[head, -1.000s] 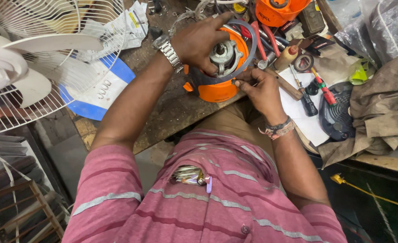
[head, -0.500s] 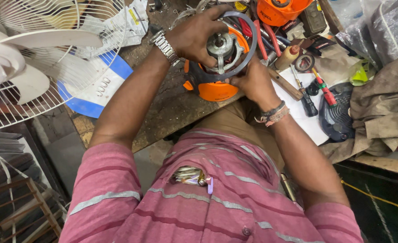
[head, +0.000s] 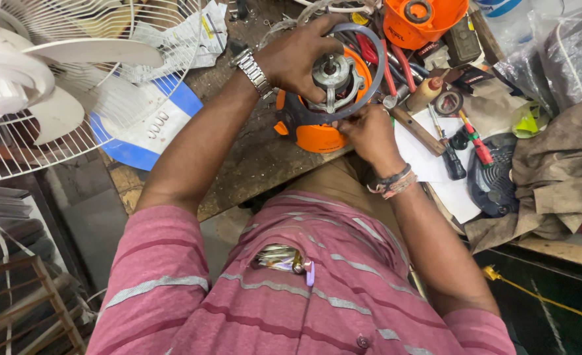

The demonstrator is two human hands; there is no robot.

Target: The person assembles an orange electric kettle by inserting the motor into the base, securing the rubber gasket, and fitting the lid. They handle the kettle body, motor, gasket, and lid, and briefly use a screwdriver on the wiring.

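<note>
I see the orange motor housing sitting at the near edge of the wooden workbench, a little past twelve o'clock from my chest. Its open top shows a grey metal motor core with a shaft poking up, and a dark ring loops around the upper rim.

My left hand comes in from ten o'clock, fingers curled over the far side of the housing and pressed against the ring and core, gripping it firmly. A metal watch sits on that wrist. My right hand is at the housing's four o'clock side, fingers bent and closed tight against the ring's lower edge; I cannot tell whether it pinches anything small between the fingertips. Thread bracelets circle that wrist.

At nine o'clock from the housing a white fan with its wire guard lies over a blue and white sheet. At one o'clock stands a second orange plastic part. Toward three o'clock, on white paper, lie a wooden-handled tool, a black-handled screwdriver and a red-handled screwdriver, with a round dark grille just beside them. Crumpled brown cloth fills the far right.
</note>
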